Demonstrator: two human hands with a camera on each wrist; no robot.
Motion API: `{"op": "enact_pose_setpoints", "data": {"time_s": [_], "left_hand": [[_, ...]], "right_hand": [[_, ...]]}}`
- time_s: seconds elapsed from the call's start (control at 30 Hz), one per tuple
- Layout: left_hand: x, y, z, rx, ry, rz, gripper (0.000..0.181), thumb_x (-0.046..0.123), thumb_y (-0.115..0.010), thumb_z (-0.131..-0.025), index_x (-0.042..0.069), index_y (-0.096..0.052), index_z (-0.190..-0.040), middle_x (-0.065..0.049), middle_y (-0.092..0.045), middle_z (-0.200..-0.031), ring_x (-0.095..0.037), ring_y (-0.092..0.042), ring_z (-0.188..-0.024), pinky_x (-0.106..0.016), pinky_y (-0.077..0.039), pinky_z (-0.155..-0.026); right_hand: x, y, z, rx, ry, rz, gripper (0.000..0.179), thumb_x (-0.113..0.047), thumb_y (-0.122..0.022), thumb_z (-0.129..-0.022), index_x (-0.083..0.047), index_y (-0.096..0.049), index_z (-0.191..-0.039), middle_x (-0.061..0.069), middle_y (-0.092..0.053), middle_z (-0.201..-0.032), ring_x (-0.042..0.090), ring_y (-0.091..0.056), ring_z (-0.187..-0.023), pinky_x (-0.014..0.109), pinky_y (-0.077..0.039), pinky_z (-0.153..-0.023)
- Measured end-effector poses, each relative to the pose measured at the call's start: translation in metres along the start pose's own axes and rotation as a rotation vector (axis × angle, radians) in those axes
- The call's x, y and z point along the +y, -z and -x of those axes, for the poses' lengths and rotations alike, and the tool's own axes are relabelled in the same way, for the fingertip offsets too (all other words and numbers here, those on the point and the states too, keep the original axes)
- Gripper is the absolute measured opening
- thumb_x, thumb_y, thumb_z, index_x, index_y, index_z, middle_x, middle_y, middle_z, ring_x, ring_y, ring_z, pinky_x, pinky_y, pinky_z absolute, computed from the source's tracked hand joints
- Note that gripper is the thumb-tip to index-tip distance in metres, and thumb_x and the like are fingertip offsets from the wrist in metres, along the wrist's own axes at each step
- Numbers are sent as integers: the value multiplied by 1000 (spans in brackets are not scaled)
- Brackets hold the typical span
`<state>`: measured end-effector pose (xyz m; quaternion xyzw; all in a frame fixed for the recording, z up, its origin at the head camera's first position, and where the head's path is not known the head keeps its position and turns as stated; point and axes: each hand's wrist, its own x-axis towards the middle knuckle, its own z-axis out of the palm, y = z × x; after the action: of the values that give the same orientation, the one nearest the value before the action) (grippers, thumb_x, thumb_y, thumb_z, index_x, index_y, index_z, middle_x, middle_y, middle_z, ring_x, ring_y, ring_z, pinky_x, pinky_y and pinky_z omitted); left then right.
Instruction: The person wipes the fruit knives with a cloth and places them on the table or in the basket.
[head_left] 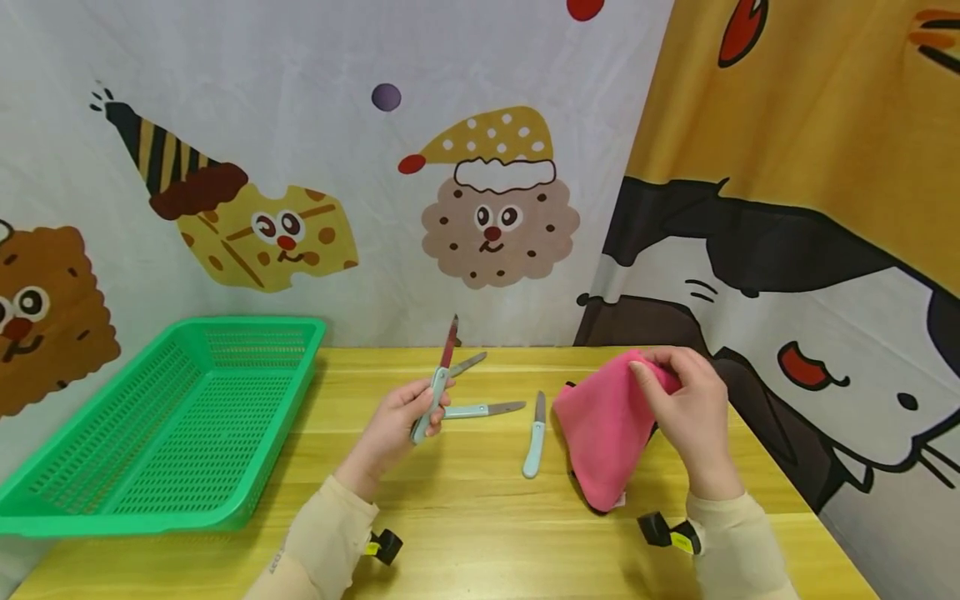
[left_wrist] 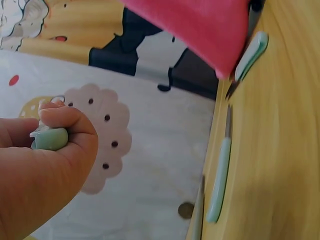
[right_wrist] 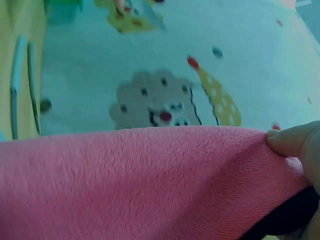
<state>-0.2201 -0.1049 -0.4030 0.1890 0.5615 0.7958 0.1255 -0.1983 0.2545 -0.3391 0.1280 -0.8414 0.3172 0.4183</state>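
My left hand (head_left: 405, 412) grips a knife (head_left: 438, 385) by its pale blue handle, the reddish-looking blade pointing up. In the left wrist view only the handle's end (left_wrist: 52, 139) shows from the curled fingers. A pink fleecy cloth (head_left: 603, 429) with dark edging hangs from my right hand (head_left: 686, 404), pinched at its top between thumb and fingers. Between the hands, a pale-handled knife (head_left: 535, 446) lies pointing away from me. Another knife (head_left: 487, 409) lies crosswise just right of the left hand. Behind that hand, a further blade (head_left: 470, 363) shows, its handle hidden.
A green perforated plastic basket (head_left: 247, 475) stands on the left of the wooden table (head_left: 465, 533). A white curtain with cartoon prints (head_left: 300, 142) hangs along the table's far edge, and a cat-print curtain (head_left: 825, 317) hangs on the right.
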Motion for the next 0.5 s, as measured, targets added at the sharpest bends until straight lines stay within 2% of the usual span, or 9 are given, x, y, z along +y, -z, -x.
{"op": "enact_pose_setpoints", "data": {"time_s": [0.1,0.23,0.5], "left_hand": [[-4,-7,-1,-39,16,37,46,12,-35,-109,-21,-33,-140,-4,-56,-98,-9,-48,-71,-20,-43,-62],[-11,-15,-2,-99,44,60,47,12,-33,-109,-22,-29,-141,-2,-56,-97,-7,-48,-71,-19,-42,-61],[-21,-28,2,-163,105,75,46,14,-34,-110,-20,-36,-140,-3,-58,-98,-7,-48,-72,-20,-42,-62]], "right_hand": [[-15,-11,6,-22,110,-26,18,2,-84,-75,0,-70,-87,10,-66,-83,19,-53,-77,23,-39,-70],[-31,-29,17,-73,207,-43,20,-2,-86,-72,-5,-70,-84,4,-66,-80,19,-58,-75,33,-42,-71],[-54,-59,34,-162,274,-48,20,-10,-86,-75,-11,-70,-87,-3,-67,-82,14,-60,-77,39,-46,-75]]}}
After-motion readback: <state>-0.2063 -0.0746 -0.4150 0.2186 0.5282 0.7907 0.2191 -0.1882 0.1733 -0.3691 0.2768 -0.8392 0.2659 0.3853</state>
